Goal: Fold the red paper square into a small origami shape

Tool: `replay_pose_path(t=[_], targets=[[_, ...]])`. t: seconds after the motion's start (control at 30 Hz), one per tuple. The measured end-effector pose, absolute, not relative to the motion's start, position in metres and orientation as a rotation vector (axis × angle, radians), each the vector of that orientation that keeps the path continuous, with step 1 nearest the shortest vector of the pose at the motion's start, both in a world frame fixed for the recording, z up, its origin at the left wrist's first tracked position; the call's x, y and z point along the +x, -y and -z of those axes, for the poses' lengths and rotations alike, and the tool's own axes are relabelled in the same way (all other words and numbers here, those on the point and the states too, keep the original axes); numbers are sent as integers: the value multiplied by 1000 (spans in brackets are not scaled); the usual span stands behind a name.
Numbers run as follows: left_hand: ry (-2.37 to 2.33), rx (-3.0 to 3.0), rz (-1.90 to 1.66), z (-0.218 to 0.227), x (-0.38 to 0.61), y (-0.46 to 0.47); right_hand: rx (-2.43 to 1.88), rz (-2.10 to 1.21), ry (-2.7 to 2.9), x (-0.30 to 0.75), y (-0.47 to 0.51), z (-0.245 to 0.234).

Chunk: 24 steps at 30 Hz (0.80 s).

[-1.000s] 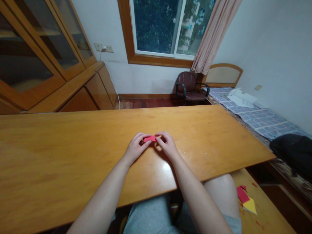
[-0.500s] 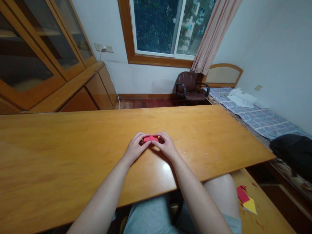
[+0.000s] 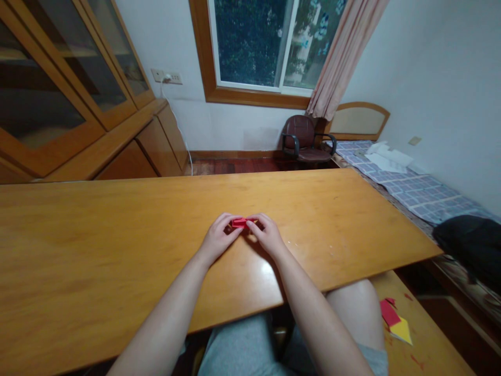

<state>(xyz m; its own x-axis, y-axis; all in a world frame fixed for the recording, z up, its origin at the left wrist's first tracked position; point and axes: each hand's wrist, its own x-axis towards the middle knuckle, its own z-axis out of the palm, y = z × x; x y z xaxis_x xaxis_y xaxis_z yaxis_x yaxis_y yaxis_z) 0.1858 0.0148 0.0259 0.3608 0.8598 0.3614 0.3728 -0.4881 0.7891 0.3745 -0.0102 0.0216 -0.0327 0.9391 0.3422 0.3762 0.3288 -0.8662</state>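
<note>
Both hands pinch a small red folded paper (image 3: 239, 223) near the table's (image 3: 117, 235) middle: left hand (image 3: 217, 237) steadying one end, right hand (image 3: 266, 235) apparently pressing a crease

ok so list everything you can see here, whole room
folded paper piece: one, red, pinched between both hands
table: one, orange-brown wood, across the foreground
paper scraps: few, red and yellow, low surface at right
cabinet: one, brown wood, glass doors, left wall
wall socket: one, white, left of window
window: one, wood-framed, far wall
curtain: one, pink, right of window
office chair: one, dark brown, below window
bed: one, blue checked cover, right wall
white papers: several, on bed
bag: one, black, right edge by bed
left hand: bare, pinching paper's left end
right hand: bare, pinching paper's right end
</note>
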Motion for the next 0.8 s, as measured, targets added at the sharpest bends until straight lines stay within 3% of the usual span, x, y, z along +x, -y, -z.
replay_pose_path(t=[0.8], targets=[[-1209, 1874, -1012, -15, 185, -18, -1177, -668, 1586, 375, 10, -23]])
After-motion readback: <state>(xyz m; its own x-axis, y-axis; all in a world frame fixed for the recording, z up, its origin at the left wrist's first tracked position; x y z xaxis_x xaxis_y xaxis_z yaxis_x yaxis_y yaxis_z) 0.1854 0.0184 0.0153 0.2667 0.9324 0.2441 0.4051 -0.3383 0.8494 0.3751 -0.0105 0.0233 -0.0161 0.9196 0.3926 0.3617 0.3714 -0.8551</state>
